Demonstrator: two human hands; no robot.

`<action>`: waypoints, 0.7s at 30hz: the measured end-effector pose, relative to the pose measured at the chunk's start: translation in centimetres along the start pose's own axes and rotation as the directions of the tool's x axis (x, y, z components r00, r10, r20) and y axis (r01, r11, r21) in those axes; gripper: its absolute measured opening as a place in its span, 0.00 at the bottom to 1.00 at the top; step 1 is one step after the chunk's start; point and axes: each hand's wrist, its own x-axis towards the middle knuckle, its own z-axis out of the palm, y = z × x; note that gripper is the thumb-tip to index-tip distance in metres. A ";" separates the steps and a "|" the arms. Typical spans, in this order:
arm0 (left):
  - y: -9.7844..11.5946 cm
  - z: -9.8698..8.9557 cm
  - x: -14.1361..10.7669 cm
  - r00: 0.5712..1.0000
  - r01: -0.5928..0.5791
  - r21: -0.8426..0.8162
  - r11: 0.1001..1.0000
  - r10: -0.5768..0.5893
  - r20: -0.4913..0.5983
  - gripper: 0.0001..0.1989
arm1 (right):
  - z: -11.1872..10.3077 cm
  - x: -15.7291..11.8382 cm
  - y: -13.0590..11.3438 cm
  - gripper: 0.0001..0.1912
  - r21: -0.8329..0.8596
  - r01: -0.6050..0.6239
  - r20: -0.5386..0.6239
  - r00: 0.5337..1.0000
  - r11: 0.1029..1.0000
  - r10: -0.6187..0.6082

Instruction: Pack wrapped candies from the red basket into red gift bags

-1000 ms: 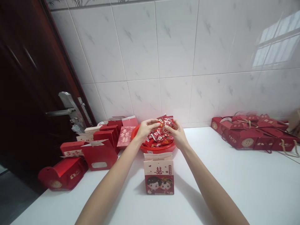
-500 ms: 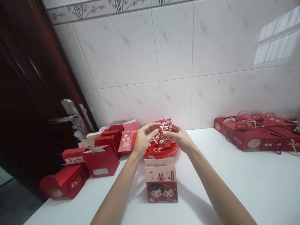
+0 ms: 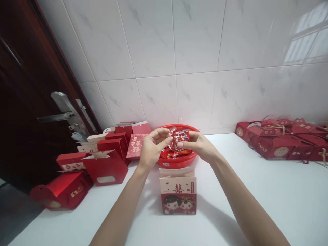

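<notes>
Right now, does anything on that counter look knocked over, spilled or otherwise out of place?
Mostly tidy. One red box at the far left lies tipped on its side near the counter edge, while the boxes behind it stand upright. No candy is spilled; it sits in the red basket. Both hands hold a packet.

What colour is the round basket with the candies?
The round plastic basket is red, seen in the head view.

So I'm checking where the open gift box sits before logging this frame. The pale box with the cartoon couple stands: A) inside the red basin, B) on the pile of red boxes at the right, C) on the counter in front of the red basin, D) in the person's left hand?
C: the pale box stands upright on the white counter, nearer the camera than the red basin, with both hands above and behind it.
</notes>
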 end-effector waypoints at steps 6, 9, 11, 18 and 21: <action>0.7 -0.5 -0.2 0.999 -0.022 0.002 1.000 0.022 0.025 0.18 | 0.6 0.0 0.2 0.18 0.020 0.042 -0.037 0.998 0.999 -0.041; 1.8 -1.2 -0.4 0.996 -0.058 0.091 0.994 0.052 0.068 0.16 | 0.6 -0.1 -0.1 0.19 0.037 0.035 -0.061 0.998 0.999 -0.032; 2.9 -2.0 -0.7 0.988 -0.094 0.211 0.973 0.065 0.141 0.13 | 0.4 -0.1 -0.4 0.19 0.052 0.020 -0.097 0.995 0.998 -0.015; 7.2 -5.3 -2.7 0.738 -0.226 0.666 0.711 -0.322 0.594 0.11 | -0.4 -0.5 -1.3 0.16 0.047 0.021 -0.150 0.989 0.999 -0.014; 7.1 -5.4 -2.9 0.640 -0.227 0.716 0.660 -0.453 0.620 0.14 | -0.4 -0.9 -1.7 0.16 0.039 0.027 -0.069 0.997 0.999 -0.024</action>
